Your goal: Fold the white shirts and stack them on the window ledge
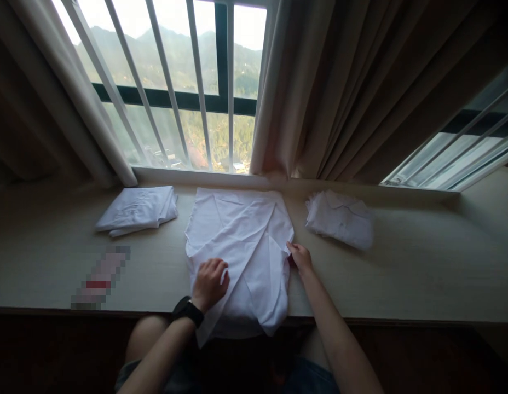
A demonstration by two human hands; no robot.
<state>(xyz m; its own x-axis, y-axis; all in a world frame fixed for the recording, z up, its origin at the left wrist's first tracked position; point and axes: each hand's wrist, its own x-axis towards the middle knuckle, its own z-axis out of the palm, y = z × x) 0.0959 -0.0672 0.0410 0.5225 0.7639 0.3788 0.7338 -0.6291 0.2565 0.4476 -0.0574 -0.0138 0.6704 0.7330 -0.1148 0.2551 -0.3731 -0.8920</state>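
Observation:
A white cloth (pixel 241 230) lies spread and partly folded on the pale wooden ledge (pixel 422 273), its lower end hanging over the front edge. My left hand (pixel 210 283), with a black watch on the wrist, rests with curled fingers on the cloth's lower left part. My right hand (pixel 300 257) pinches the cloth's right edge at its middle.
A folded stack of white cloths (pixel 138 209) lies at the left, and a rumpled pile of white cloths (pixel 341 218) at the right. A blurred small object (pixel 101 278) sits near the front left. Barred windows (pixel 188 82) and beige curtains (pixel 340 93) stand behind.

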